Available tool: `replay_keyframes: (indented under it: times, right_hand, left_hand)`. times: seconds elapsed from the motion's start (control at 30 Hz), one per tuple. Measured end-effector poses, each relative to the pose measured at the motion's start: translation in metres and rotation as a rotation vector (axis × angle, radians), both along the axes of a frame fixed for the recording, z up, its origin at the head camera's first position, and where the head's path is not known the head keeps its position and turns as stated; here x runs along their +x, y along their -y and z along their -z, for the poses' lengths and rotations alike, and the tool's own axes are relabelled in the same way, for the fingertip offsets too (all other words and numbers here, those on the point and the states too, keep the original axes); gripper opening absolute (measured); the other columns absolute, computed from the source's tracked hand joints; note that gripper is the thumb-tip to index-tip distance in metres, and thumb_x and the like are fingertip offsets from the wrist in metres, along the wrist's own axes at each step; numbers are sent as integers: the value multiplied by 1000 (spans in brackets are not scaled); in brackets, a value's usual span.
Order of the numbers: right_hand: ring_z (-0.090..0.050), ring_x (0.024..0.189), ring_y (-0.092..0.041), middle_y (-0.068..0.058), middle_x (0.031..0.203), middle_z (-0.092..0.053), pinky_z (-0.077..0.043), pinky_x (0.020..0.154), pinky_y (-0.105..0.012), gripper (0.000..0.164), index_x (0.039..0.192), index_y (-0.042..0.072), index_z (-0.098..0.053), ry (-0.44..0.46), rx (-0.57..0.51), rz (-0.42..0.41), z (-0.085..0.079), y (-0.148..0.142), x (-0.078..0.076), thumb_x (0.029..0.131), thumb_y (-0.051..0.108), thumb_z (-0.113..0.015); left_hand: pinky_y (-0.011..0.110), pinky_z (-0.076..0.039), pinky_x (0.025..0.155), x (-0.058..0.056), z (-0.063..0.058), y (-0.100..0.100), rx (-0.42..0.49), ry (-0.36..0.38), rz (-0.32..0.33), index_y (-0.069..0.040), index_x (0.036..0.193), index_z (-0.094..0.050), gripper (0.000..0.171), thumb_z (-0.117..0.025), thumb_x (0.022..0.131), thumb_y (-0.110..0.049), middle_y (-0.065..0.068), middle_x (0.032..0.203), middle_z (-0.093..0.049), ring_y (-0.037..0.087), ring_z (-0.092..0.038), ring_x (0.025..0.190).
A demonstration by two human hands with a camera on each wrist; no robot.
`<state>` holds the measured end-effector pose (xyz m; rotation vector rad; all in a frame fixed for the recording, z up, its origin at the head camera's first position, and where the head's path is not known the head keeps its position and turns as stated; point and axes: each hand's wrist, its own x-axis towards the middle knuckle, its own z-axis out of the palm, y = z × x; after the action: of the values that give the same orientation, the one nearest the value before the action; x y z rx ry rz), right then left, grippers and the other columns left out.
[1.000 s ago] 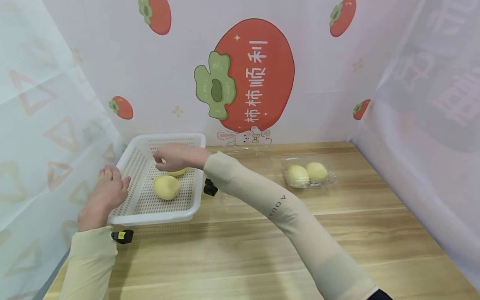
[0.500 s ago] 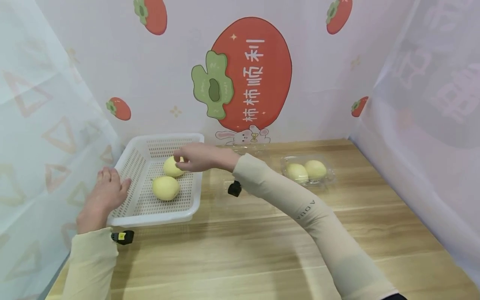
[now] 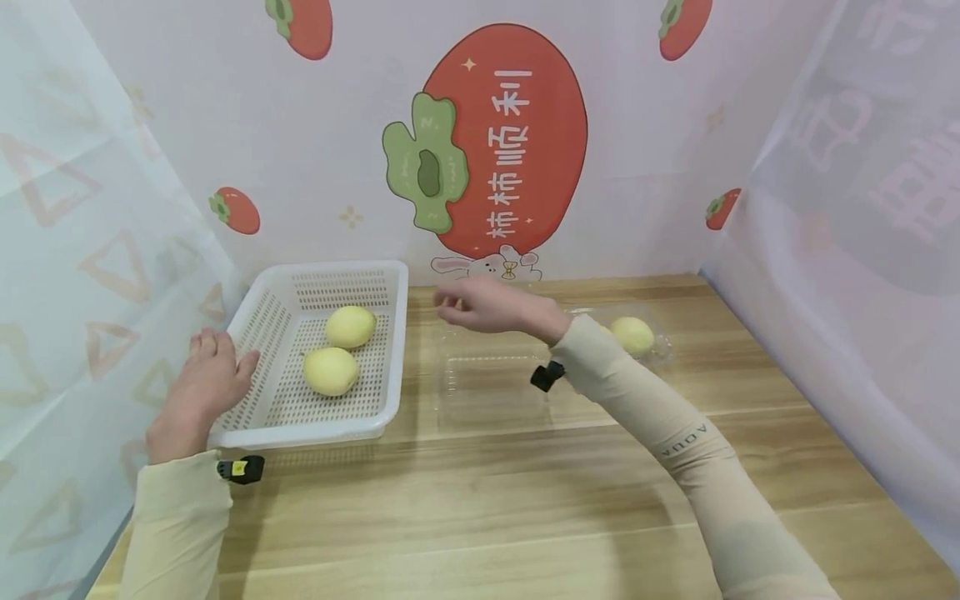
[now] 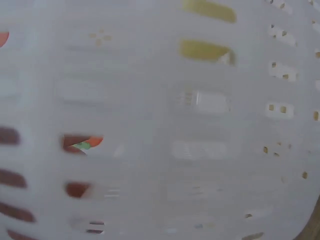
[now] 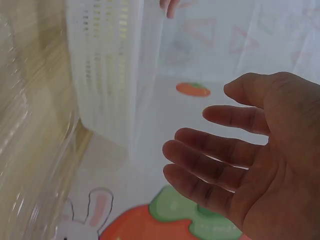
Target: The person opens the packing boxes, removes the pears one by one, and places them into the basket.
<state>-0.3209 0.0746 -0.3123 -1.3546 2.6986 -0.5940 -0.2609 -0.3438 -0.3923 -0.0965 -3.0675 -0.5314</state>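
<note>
Basket [image 3: 300, 435], white and slotted, stands on the desk [image 3: 450, 508]; its plastic looks light and slightly springy, so its rim should be the place to lift. At the basket's left rim lies the left hand [image 3: 210, 379], fingers extended, no grasp visible; how firmly it presses I cannot tell. Inside the basket, the nearer yellow fruit [image 3: 332, 372] looks firm, smooth and liable to roll or bruise; thumb and fingers round its widest part should suit. Just right of the basket, a clear tray [image 3: 491, 387] looks thin and flimsy, best taken by opposite edges. Deeper in the basket sits the farther yellow fruit [image 3: 351, 327], probably handling alike. Right of the basket's far end hangs the empty right hand [image 3: 487, 304], thumb and fingers parted. Well right of the basket, a clear box [image 3: 662, 345] holds more fruit [image 3: 632, 336].
</note>
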Motion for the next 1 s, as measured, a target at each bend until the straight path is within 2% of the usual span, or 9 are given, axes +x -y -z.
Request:
replay_keyframes:
  times: [0.13,0.27,0.53,0.7,0.87,1.0]
  right_hand:
    - [-65,84,-11,-2,106,-71,-54,80,-28,19,112,12,-65,3,-25,40,3,-28,0,100,21,-53]
    - [-66,89,-15,-3,109,-70,-55,80,-33,22,116,12,-63,29,-31,91,2,-52,2,101,24,-52]
    - [-67,102,-22,-9,115,-69,-57,88,-41,28,123,7,-61,37,-96,207,6,-94,9,101,23,-53]
    - [-66,105,-26,-13,119,-68,-56,89,-43,30,125,6,-60,49,-149,268,13,-117,11,101,22,-53]
    - [-67,101,-27,-14,117,-69,-55,88,-45,31,129,8,-58,57,-172,355,18,-143,12,101,22,-53]
    - [-67,99,-27,-13,114,-70,-55,87,-46,31,128,9,-59,32,-174,408,24,-164,10,102,25,-52]
  left_hand:
    - [67,-2,117,2,-5,-5,-9,-18,-2,24,145,-1,80,-24,106,-42,45,150,12,57,12,143]
    - [69,-9,115,2,-14,-14,-31,-48,15,19,148,-5,78,-25,106,-44,43,153,9,55,8,145]
    - [69,-18,113,-3,-36,-54,-123,-115,104,9,149,-26,64,-29,106,-39,40,155,-15,58,-14,142]
    - [66,-24,113,2,-39,-74,-110,-161,123,8,146,-34,56,-33,106,-32,37,152,-28,55,-26,139]
    - [64,-26,114,10,-45,-88,-97,-158,155,6,146,-36,55,-34,106,-32,34,150,-34,52,-31,140]
    - [62,-27,115,17,-51,-99,-104,-167,213,5,145,-39,53,-35,106,-31,33,149,-38,50,-33,139]
